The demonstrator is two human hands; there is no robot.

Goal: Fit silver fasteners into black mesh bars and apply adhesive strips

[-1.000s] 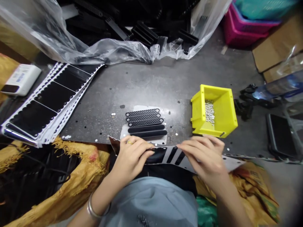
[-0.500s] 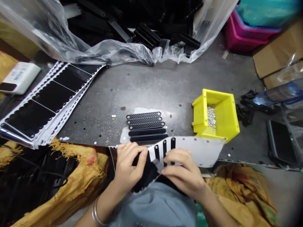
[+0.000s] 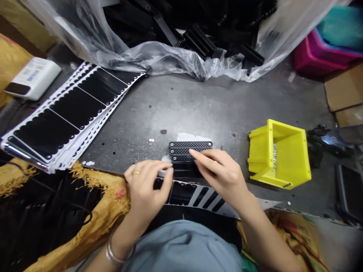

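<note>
My right hand (image 3: 218,170) lies with its fingers apart on a row of black mesh strips (image 3: 190,147), which partly hides the lower strips. My left hand (image 3: 146,185) is closed, thumb and fingers pinching a small pale piece (image 3: 163,172). Below both hands, a white backing sheet with black strips (image 3: 198,198) lies across my lap, its left end hidden under my left palm. To the right stands a yellow plastic bin (image 3: 279,156) holding small metal eyelets (image 3: 273,156).
A stack of white sheets with black strips (image 3: 68,113) lies on the grey metal table (image 3: 227,105) at left. A plastic bag of black parts (image 3: 181,49) sits at the back. A white box, pink basket and yellow woven sack surround the table.
The white sheet has dropped from raised between my hands to lying low. My right hand has moved forward onto the mesh strips. The whole view has shifted, with table items sliding right.
</note>
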